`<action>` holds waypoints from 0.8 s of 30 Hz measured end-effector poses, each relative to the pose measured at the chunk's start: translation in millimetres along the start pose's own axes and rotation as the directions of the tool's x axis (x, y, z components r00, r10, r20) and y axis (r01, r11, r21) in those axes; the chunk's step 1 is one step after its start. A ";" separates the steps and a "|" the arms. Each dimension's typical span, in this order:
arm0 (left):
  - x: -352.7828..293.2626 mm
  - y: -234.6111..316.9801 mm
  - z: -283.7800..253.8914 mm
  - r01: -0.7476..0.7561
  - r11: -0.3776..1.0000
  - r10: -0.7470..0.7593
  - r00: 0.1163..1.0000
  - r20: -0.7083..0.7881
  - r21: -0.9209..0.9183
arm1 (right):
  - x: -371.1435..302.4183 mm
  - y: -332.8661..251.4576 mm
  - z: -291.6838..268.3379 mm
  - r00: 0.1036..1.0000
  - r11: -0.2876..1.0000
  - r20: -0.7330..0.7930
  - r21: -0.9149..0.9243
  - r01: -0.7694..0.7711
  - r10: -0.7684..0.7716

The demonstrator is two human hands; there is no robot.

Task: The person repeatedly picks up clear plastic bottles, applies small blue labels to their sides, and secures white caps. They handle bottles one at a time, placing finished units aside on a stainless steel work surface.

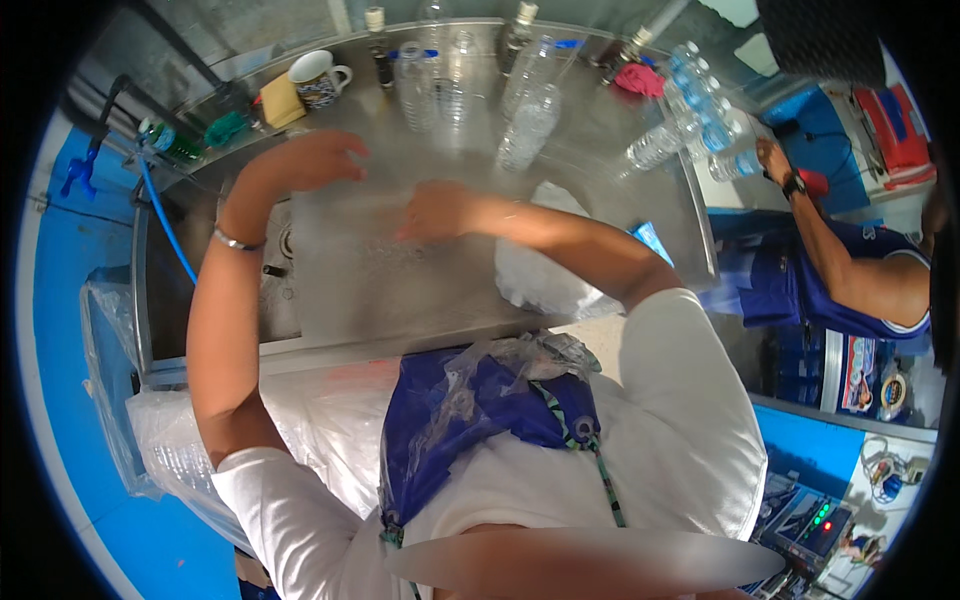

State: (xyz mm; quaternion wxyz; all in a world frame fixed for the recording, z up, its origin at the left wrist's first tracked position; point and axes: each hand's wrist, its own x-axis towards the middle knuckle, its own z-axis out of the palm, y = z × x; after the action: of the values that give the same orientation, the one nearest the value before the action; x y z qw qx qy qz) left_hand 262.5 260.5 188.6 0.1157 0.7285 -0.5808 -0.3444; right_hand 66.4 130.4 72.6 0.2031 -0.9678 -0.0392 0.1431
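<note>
"Head view, left to right?"
"One left hand [310, 163], loosely open, apparently empty; one mug [314, 84]; one right hand [440, 210], curled, blurred, grip I can't tell; at least four clear bottles [530, 130] beyond, on the counter [600, 150]."
"Pointing how?"
"Long axes roughly upright; neck direction unclear."

Small workroom, apparently for bottling, with a broad steel table [400, 305], a blue tap [80, 172] and blue hose [167, 228] at its left; clear plastic bottles [530, 128] standing about, blue-labelled bottles [706, 112] in rows, a co-worker [835, 250] handling one
</note>
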 end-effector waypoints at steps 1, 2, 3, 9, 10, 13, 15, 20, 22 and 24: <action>16.4 10.2 10.3 -0.056 0.993 0.053 0.998 0.033 0.102 | -39.2 20.8 -7.6 0.977 0.995 -0.208 0.066 0.071 -0.056; 36.3 20.8 22.4 -0.174 0.968 0.166 0.984 0.062 0.179 | -78.6 40.7 -15.5 0.935 0.990 -0.353 0.113 0.086 -0.041; 53.8 30.1 36.3 -0.287 0.925 0.271 0.958 0.098 0.247 | -114.6 58.9 -23.9 0.921 0.968 -0.382 0.250 0.024 0.076; 129.1 100.7 119.9 -0.221 0.890 0.159 0.970 0.182 0.400 | -230.9 81.1 -3.1 0.789 0.713 -0.308 0.666 -0.220 0.532; 129.3 112.3 138.0 -0.173 0.899 0.098 0.975 0.201 0.403 | -237.3 76.7 6.5 0.807 0.803 -0.379 0.567 -0.184 0.453; 122.7 132.8 173.3 -0.076 0.982 0.070 0.997 0.044 0.173 | -240.7 60.1 33.0 0.824 0.925 -0.435 0.271 -0.265 0.363; 122.1 138.5 182.4 -0.101 0.986 0.106 0.994 -0.033 0.131 | -238.1 53.8 43.1 0.795 0.917 -0.467 0.109 -0.384 0.388; 116.2 139.5 191.5 -0.051 0.999 0.051 0.994 -0.100 0.005 | -229.3 53.9 54.2 0.776 0.923 -0.515 0.085 -0.375 0.363; 111.9 140.8 196.2 -0.051 0.998 0.046 0.990 -0.137 -0.034 | -228.2 56.8 56.9 0.771 0.914 -0.510 0.086 -0.396 0.382; 108.3 142.8 200.8 -0.031 0.996 0.017 0.985 -0.171 -0.080 | -227.5 59.5 59.5 0.759 0.923 -0.539 0.099 -0.372 0.364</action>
State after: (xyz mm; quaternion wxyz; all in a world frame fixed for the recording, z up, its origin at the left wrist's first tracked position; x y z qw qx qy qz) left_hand 34.8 164.0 82.3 0.1991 0.7426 -0.5629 -0.3034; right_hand -167.4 68.2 55.8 0.1670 -0.9578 0.2101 -0.1032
